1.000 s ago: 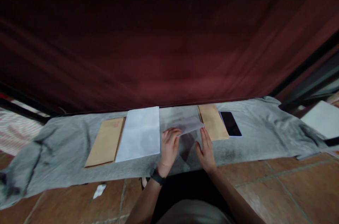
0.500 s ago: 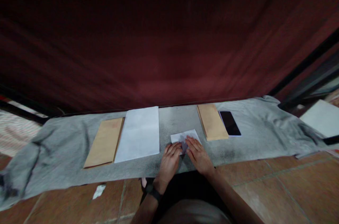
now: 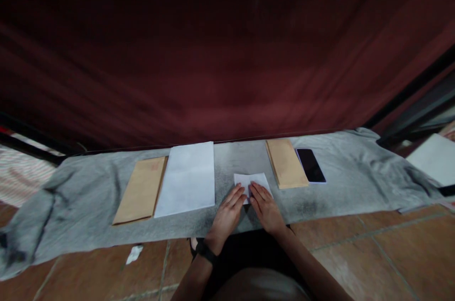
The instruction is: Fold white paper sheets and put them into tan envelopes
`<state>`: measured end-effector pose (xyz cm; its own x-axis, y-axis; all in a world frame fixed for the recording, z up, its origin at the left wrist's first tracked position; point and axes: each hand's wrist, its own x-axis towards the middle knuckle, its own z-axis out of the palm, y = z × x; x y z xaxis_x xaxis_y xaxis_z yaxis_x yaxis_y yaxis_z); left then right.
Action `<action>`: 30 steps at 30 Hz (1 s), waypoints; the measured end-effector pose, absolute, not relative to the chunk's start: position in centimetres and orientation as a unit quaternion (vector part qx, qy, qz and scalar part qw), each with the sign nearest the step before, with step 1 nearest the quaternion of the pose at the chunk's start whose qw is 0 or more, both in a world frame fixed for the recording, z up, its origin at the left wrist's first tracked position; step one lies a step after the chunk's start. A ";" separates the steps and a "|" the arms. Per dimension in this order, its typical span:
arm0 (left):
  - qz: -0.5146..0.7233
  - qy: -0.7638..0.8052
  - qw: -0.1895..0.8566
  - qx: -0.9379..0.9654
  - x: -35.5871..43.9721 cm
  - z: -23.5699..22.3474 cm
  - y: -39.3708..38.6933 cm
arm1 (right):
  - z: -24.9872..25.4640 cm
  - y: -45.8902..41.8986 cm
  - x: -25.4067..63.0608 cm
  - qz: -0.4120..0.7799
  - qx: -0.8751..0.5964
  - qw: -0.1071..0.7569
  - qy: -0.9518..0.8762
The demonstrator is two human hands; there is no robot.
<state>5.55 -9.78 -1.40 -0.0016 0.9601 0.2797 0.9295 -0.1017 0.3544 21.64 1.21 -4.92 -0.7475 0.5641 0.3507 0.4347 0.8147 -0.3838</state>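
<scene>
A small folded white paper (image 3: 253, 180) lies on the grey cloth (image 3: 88, 206) in front of me. My left hand (image 3: 227, 215) rests flat on its near left part, fingers stretched out. My right hand (image 3: 266, 208) lies flat on its near right part, fingers together and extended. Both hands press on the paper and hold nothing. A black watch sits on my left wrist.
A stack of white sheets (image 3: 187, 178) and a brown envelope (image 3: 141, 189) lie to the left. Another brown envelope (image 3: 286, 163) and a black phone (image 3: 311, 165) lie to the right. A dark red curtain (image 3: 227, 54) hangs behind. A paper scrap (image 3: 134, 253) is on the tiled floor.
A second ago the paper was lifted and being folded toward me; now it lies folded flat and smaller, with both hands come down on it side by side.
</scene>
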 end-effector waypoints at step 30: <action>0.260 0.767 0.048 0.585 7.0 -1.8 -8.1 | -5.7 1.9 20.7 0.024 -0.370 0.212 -0.904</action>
